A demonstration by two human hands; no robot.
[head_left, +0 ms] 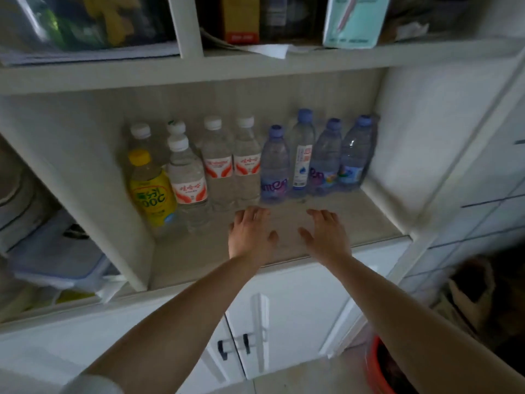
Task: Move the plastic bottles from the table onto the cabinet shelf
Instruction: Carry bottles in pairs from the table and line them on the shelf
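Several plastic bottles stand upright at the back of the cabinet shelf (pixel 377 220). At the left is a yellow drink bottle (pixel 152 189), then clear white-capped water bottles (pixel 187 177) with red labels, then blue-capped bottles (pixel 274 166) reaching the right wall. My left hand (pixel 250 233) and my right hand (pixel 325 233) hover flat over the shelf's front part, just in front of the row. Both are empty with fingers spread and touch no bottle. The table is out of view.
An upper shelf (pixel 199 72) with boxes and papers overhangs the bottles. White cabinet doors (pixel 289 314) with dark handles are below. A side compartment at the left holds a plastic container (pixel 54 260). A red bucket (pixel 377 371) stands on the floor at the lower right.
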